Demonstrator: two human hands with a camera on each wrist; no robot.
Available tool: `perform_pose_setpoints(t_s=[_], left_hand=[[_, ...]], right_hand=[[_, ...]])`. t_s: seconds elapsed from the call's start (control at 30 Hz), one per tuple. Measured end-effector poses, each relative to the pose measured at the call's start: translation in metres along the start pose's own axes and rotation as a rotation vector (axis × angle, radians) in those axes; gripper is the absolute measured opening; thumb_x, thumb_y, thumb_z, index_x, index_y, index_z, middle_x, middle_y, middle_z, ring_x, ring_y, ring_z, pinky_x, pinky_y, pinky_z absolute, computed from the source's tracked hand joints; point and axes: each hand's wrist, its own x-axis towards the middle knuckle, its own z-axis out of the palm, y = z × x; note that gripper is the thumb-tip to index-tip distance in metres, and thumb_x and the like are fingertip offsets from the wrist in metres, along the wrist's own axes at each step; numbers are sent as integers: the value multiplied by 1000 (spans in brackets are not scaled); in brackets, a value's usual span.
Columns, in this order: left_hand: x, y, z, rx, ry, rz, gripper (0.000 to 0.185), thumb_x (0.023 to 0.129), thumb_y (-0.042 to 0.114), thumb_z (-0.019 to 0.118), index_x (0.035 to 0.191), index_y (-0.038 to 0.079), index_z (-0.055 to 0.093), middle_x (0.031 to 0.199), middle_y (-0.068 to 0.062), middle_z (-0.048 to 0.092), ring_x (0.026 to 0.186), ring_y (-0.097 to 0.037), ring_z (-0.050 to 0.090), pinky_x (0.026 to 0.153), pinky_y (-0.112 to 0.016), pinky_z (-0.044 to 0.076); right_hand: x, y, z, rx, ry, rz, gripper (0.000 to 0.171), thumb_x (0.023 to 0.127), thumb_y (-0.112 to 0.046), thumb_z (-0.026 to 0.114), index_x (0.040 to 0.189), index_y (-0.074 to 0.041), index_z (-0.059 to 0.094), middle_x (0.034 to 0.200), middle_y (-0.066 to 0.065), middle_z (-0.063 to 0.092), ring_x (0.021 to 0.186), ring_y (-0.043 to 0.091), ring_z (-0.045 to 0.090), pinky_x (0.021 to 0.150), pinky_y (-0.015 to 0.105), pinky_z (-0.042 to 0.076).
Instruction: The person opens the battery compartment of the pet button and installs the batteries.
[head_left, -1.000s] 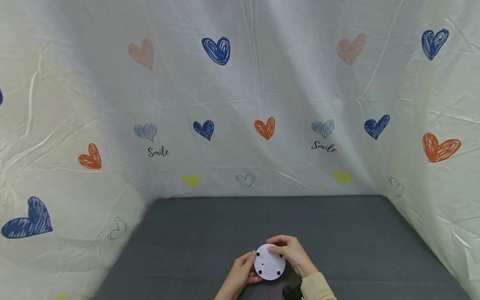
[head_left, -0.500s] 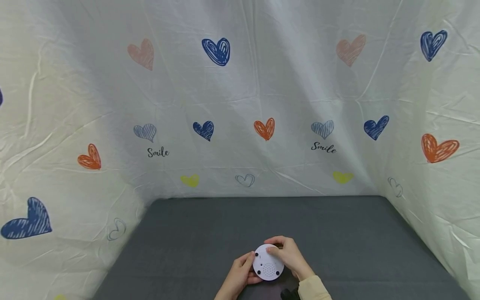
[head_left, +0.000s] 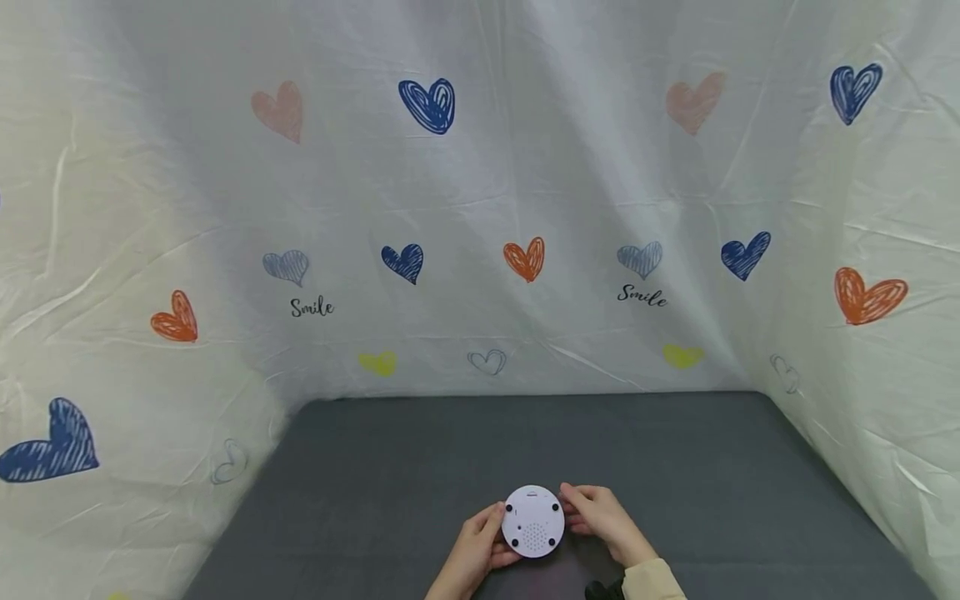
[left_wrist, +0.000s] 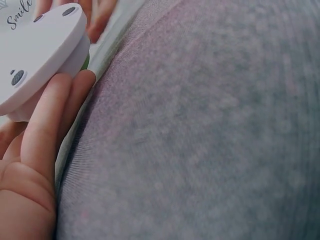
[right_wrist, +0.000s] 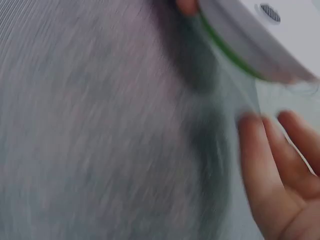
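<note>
head view: left hand [head_left: 474, 552] grasping white round device [head_left: 533, 522] at its edge over grey bench [head_left: 675, 467]; right hand [head_left: 600, 521] sitting released, fingers [right_wrist: 272, 165] relaxed just beside device.

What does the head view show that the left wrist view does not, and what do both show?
Only the head view shows the heart-print sheet, the whole right hand beside the white disc, and the disc's speaker holes. Only the left wrist view shows a green band under the disc's rim and the left fingers close up along its edge. Both show the disc, the left hand on it, and the grey mat.
</note>
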Motion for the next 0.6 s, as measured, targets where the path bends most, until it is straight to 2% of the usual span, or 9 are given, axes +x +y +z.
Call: perform_pose_setpoints(t_s=[0.13,0.2,0.43,0.6], left_hand=[[1,0,0,9,-7,6,62,99,36,43,131,-17,33,101,-23,62,83,-27,65,68,-39,55],[1,0,0,13,-13,8,61,99,35,43,131,-17,33,101,-23,62,83,-27,65,68,-39,55],[0,1,0,8,-37,5,57,100,33,42,130,-15,36,101,-20,62,85,-27,64,70,-40,54],[0,3,-1,4,-45,2,59,100,34,42,132,-15,34,104,-21,61,87,-28,63,72,-41,54]], right_hand=[[-3,4,-5,88,-128,111,58,96,-41,48,106,16,54,85,13,61,67,19,64,61,31,56],[-4,6,-4,127,-166,139,58,96,-43,47,105,14,55,84,13,60,64,19,64,60,31,56],[-2,8,-2,211,-220,177,52,97,-39,46,103,12,57,80,18,65,66,26,66,60,33,56],[0,5,-5,282,-265,163,47,97,-33,49,105,12,56,81,18,65,70,27,66,63,32,55]])
